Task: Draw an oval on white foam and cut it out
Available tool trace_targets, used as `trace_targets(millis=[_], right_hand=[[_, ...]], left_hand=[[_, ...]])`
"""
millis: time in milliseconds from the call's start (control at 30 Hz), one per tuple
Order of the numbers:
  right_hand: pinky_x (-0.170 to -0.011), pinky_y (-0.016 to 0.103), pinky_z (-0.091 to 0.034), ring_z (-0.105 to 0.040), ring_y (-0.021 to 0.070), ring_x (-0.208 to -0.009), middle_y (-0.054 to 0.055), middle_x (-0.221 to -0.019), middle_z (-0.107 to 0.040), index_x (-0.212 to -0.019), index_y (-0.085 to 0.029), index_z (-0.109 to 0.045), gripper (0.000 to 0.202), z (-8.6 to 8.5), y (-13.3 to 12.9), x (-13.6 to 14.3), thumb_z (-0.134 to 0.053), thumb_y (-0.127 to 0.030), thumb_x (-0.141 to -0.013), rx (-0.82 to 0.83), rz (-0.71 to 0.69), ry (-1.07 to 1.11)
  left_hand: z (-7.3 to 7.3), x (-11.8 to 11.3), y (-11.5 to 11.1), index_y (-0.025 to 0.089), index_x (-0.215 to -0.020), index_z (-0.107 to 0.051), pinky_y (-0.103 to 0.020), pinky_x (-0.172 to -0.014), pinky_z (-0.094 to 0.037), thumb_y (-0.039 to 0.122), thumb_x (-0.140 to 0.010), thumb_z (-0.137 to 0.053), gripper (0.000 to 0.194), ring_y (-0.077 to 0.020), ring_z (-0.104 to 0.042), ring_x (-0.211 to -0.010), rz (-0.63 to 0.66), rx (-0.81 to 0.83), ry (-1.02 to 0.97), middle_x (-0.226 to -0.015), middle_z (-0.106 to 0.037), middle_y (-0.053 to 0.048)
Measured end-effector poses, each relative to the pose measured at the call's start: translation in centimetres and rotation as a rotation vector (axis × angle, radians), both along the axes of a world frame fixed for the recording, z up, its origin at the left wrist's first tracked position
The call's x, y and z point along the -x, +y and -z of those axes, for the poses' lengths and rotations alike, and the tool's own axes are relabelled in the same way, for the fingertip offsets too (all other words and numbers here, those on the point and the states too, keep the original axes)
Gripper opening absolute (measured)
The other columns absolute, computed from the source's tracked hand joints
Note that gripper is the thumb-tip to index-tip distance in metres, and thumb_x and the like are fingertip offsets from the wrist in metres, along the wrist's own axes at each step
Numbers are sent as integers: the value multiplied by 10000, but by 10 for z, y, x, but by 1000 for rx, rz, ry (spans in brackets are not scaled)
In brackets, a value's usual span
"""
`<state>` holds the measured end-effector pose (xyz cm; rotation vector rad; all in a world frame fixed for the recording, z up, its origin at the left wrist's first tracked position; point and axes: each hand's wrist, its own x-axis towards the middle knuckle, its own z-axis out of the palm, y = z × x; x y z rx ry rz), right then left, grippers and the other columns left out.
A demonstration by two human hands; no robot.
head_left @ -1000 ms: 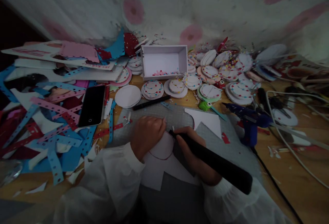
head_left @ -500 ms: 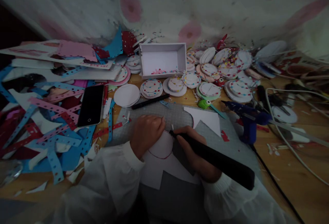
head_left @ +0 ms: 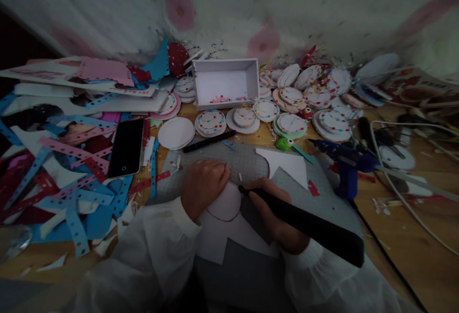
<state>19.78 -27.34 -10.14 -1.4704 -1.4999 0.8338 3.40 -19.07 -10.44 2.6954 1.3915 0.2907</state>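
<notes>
My right hand (head_left: 278, 215) is closed around a thick black tool (head_left: 311, 227), whose narrow tip touches the right edge of a round outline on a white sheet (head_left: 215, 241). Knuckles up, my left hand (head_left: 205, 184) presses on the sheet at the upper left of that outline, its fingers curled; whether it pinches anything is hidden. Part of the circle (head_left: 226, 203) shows between the hands, with a dark reddish line along its lower rim. The sheet lies on a grey cutting mat (head_left: 251, 274) and has a notch cut in its lower edge.
Behind the mat stand a white box (head_left: 222, 83), a black pen (head_left: 210, 141), blank discs (head_left: 176, 133) and several beaded discs. A blue glue gun (head_left: 346, 160) with its cable is at right. A phone (head_left: 126, 148) and coloured paper strips (head_left: 75, 217) lie at left. A white offcut (head_left: 287, 164) rests on the mat.
The black tool's rear end has swung slightly right, and its tip has shifted a little down along the circle's right edge. My left hand holds its place.
</notes>
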Motion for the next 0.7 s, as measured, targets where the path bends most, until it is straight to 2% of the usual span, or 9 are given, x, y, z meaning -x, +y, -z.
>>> trace_targets(millis=[167, 333, 400, 567, 700], right_hand=[[-593, 258, -471, -620, 154, -667, -4, -725, -669, -812, -222, -622, 117, -1, -1, -1, -519, -252, -858, 60, 16, 24], [-564, 287, -456, -606, 169, -615, 9, -658, -644, -732, -208, -615, 149, 2, -6, -4, -530, -256, -845, 30, -80, 1], [-572, 295, -465, -613, 181, -640, 14, -687, -657, -753, -218, -621, 140, 4, -7, -4, -530, -264, -849, 26, -27, 37], [-618, 283, -465, -598, 176, -707, -4, -750, -649, -841, -246, -631, 101, 6, -3, -4, -534, -275, -852, -4, 221, 132], [-705, 282, -453, -589, 176, -813, -1, -845, -646, -895, -242, -629, 131, 5, 6, -8, -522, -306, -854, -62, 291, 253]], left_hand=[[1, 0, 0, 165, -606, -629, -307, -611, -381, 283, -967, -394, 447, -166, -599, -612, -10, -18, -21, -632, -663, -44], [3, 2, 1, 160, -600, -620, -292, -613, -369, 277, -963, -401, 440, -155, -586, -606, -17, -17, -15, -625, -657, -41], [4, 3, 1, 159, -598, -615, -292, -614, -366, 282, -965, -399, 443, -158, -583, -609, -12, -18, -22, -626, -653, -45], [4, 4, 3, 157, -597, -605, -295, -608, -350, 295, -971, -386, 455, -161, -572, -600, -12, 1, -25, -620, -644, -50], [4, 5, 3, 160, -577, -585, -297, -611, -335, 304, -972, -384, 465, -154, -553, -586, -31, 13, -30, -612, -637, -47]])
